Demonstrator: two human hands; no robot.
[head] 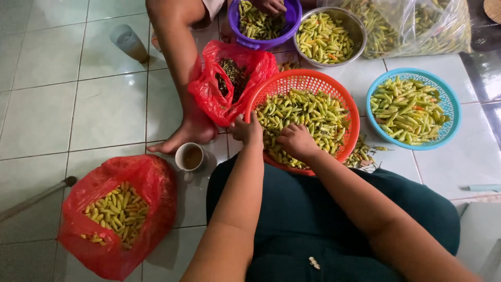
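Pale floor tiles [94, 109] are being used as the work surface. Green-yellow chillies [308, 117] are being sorted in the orange basket [350, 104], which is resting against the lap. The left hand [247, 130] is being held at the near rim, fingers curled together, apparently pinching one chilli; the right hand [296, 141] is being kept loosely bunched on the heap, contents not discernible. Judgement: single pods are best being pinched near the stalk, with the red bag of stems [229, 78] kept close.

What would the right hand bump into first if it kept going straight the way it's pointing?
The right hand already rests on the green chillies in the orange basket. Going straight on, it would likely push through more chillies, then meet the basket's far rim, though depth is hard to judge.
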